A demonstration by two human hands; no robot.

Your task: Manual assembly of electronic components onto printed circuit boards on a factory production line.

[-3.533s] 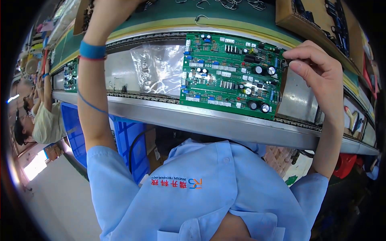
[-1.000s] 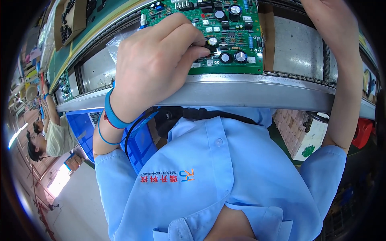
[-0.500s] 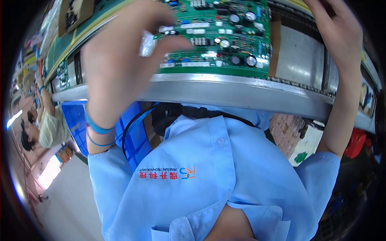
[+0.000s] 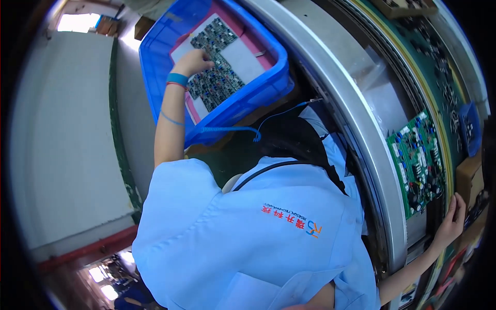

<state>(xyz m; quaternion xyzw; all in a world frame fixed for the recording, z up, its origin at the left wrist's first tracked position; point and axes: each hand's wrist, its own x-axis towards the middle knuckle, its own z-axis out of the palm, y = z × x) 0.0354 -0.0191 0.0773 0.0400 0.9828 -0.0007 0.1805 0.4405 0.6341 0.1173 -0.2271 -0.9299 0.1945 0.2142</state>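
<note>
My left hand (image 4: 194,62), with a blue strap on its wrist, reaches into a blue plastic bin (image 4: 281,67). Its fingers are curled just over small populated circuit boards (image 4: 219,77) lying on white sheets. Whatever may be between the fingertips cannot be made out. Off to the right, my right hand (image 4: 450,222) rests by the line's far edge with fingers stretched out and nothing in them. Beside it lies a large green circuit board (image 4: 417,163), full of capacitors and white connectors.
A silver metal rail (image 4: 356,98) curves between my body and the line. A coiled blue cord (image 4: 227,129) runs from my left wrist to a clip on the rail. Beyond the line are a small blue parts bin (image 4: 469,129) and a cardboard box (image 4: 469,178).
My view and body have turned left. My left hand has gone from above the green board to inside the blue bin. My right hand remains by the line, near the board.
</note>
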